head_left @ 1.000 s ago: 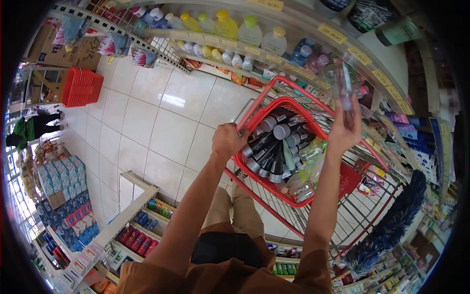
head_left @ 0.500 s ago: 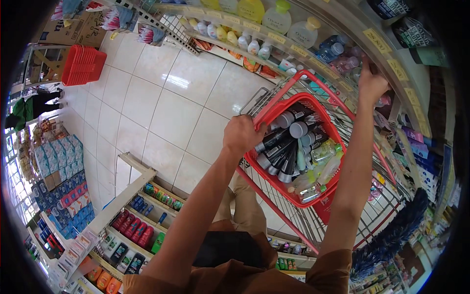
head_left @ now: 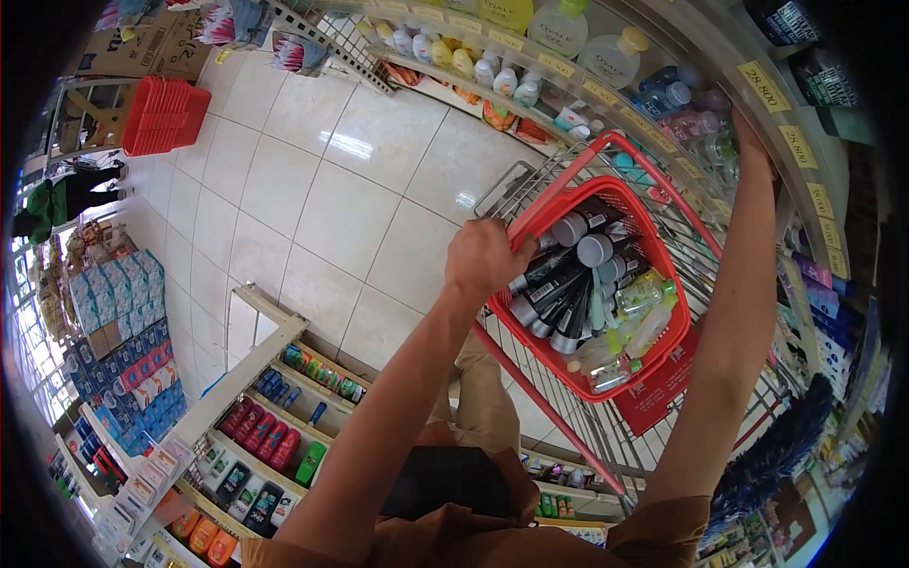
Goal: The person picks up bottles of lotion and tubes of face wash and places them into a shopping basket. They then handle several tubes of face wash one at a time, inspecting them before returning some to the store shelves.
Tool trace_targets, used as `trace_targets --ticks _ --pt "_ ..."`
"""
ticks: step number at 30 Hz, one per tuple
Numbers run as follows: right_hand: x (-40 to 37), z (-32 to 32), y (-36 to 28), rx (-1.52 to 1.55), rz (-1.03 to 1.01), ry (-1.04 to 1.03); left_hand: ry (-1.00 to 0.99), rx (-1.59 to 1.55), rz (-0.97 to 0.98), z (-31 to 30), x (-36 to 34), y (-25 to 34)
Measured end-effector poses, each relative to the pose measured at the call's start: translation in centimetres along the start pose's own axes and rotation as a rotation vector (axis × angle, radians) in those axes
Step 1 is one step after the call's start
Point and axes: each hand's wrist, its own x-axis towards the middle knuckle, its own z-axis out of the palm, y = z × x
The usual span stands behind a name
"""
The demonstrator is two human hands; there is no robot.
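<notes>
My left hand is closed at the near-left corner of a red shopping basket, its thumb over the rim. The red rail of the shopping cart runs right beside it. Inside the basket lie several black tubes with grey caps and clear bottles with green caps, some holding yellowish liquid. My right hand reaches into the shelf at the right, beside small clear bottles and a pink bottle. The shelf edge and bottles hide its fingers.
Large cologne bottles stand on the shelf above the cart, behind yellow price tags. A dark blue duster sticks out at the lower right. Stacked red baskets and a person in green are far left.
My right hand has gone deeper into the shelf, its fingers now out of sight. The cart, basket and left hand sit slightly further right in view; the left hand keeps its grip.
</notes>
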Motion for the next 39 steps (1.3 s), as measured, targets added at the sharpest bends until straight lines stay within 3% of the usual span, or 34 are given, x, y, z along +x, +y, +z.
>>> trace_targets --ticks 17,22,35,39 --pt "2.8 1.1 -1.8 0.008 -0.075 -0.141 -0.009 -0.032 -0.017 -0.1 0.0 0.1" --pt "3.0 -2.2 -3.5 0.044 0.010 -0.210 0.115 -0.040 0.062 0.9 0.2 -0.5" --pt "2.2 -3.9 -4.6 0.082 0.070 -0.218 0.112 -0.025 0.090 0.9 0.2 -0.5" --pt "1.8 -0.9 -2.2 0.018 0.057 -0.240 0.059 -0.017 0.052 0.5 0.2 -0.3"
